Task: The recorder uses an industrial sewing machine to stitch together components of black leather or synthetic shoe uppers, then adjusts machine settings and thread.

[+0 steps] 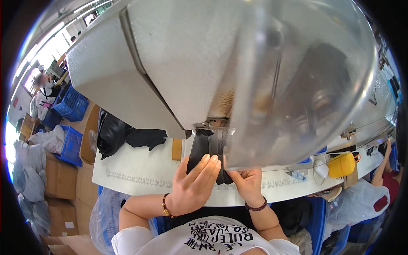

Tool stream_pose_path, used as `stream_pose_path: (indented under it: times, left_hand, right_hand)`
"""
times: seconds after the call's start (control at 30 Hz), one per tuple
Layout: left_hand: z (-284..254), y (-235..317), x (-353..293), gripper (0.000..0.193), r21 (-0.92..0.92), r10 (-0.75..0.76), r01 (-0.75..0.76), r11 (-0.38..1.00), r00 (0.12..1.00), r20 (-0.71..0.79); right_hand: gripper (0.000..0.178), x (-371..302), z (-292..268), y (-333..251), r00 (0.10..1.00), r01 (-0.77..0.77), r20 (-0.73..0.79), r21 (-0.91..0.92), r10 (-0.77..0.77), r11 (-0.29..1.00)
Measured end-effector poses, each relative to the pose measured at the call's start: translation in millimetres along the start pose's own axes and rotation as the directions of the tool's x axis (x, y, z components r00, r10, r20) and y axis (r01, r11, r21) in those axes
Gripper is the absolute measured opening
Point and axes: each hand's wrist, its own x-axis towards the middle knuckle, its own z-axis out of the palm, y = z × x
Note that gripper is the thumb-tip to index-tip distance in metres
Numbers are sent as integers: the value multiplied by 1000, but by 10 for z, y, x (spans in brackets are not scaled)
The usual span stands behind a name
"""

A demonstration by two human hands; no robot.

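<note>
A black leather piece (199, 148) with a stitched seam lies under the presser area of a large grey sewing machine (170, 51). My left hand (195, 182) holds it from the left, fingers pressed together over its top and thumb along its side. On the right, my right hand (247, 182) pinches the near right edge of the same piece between thumb and fingers. Some of those fingertips are hidden behind the clear plastic guard (293, 123). The piece's far end goes out of sight beneath the machine head.
Black leather parts (112, 135) lie on the white table (140, 170) at left, beside a ruler strip (140, 179). A light-blue cutter (297, 175) and a yellow container (341, 165) are at right. Blue crates (73, 145) and cartons (60, 176) stand left; another person's arm (383, 163) shows far right.
</note>
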Motion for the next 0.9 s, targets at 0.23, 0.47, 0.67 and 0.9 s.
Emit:
stream_pose_path:
  times: [0.23, 0.47, 0.67, 0.9]
  left_hand:
    - [11, 23, 46, 32, 38, -42, 41, 998, 999, 31]
    - [16, -38, 160, 34, 45, -34, 32, 998, 999, 34]
    - [9, -79, 212, 34, 77, 3, -4, 997, 1000, 11]
    - [-36, -185, 308, 32, 20, 24, -26, 999, 997, 68]
  right_hand:
    - [26, 102, -23, -25, 979, 200, 74, -134, -191, 971]
    - [25, 198, -55, -36, 978, 206, 59, -316, -198, 926]
    - [19, 253, -85, 15, 986, 167, 46, -328, -160, 930]
    - [11, 302, -97, 95, 976, 162, -54, -455, -209, 876]
